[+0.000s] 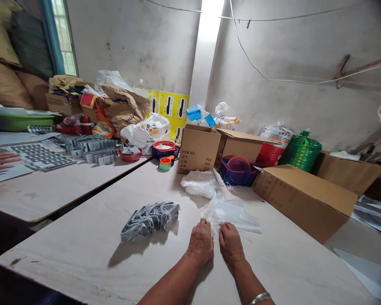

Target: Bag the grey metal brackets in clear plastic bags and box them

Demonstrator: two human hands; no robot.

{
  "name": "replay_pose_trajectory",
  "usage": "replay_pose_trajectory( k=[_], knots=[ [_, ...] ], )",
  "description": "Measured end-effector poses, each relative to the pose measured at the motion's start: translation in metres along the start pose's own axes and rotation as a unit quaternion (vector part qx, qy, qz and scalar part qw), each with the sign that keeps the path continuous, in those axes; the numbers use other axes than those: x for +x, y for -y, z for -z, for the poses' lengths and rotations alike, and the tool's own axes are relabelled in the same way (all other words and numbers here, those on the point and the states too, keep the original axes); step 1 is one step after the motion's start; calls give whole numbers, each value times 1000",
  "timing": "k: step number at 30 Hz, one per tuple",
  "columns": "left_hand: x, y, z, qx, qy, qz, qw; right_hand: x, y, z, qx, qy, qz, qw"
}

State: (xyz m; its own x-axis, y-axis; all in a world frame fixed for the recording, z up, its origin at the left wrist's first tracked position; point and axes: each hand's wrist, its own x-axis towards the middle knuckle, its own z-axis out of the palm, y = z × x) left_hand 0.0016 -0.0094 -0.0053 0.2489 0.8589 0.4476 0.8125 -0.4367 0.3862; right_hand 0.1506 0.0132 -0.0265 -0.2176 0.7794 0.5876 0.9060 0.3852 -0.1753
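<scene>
Gripping a clear plastic bag (233, 216) in curled fingers (207, 226) (left hand (200, 242), right hand (231, 243) side by side, palms down).

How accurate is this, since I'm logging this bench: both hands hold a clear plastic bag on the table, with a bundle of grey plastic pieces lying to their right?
The side is wrong: the bundle of grey plastic pieces lies to the left of the hands, not their right, as the head view shows. The left hand and right hand do hold the clear plastic bag on the table.
</scene>
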Motion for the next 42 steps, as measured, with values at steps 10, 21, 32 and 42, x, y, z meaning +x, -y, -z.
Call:
replay_pose_trajectory(
  k=[10, 21, 32, 42],
  knots=[
    [-4, 3, -10, 16, 9, 14, 1000, -3, -15, -18, 14, -13, 34, 999],
    [-11, 6, -18, 33, -17, 3, 999, -7, -20, -20, 20, -23, 48, 998],
    [-10, 6, -18, 9, -10, 9, 1000, -13, -28, -24, 6, -31, 61, 998],
    [-11, 7, -41, 32, -42, -8, 999, -19, -29, -18, -6, -28, 59, 998]
  ],
)
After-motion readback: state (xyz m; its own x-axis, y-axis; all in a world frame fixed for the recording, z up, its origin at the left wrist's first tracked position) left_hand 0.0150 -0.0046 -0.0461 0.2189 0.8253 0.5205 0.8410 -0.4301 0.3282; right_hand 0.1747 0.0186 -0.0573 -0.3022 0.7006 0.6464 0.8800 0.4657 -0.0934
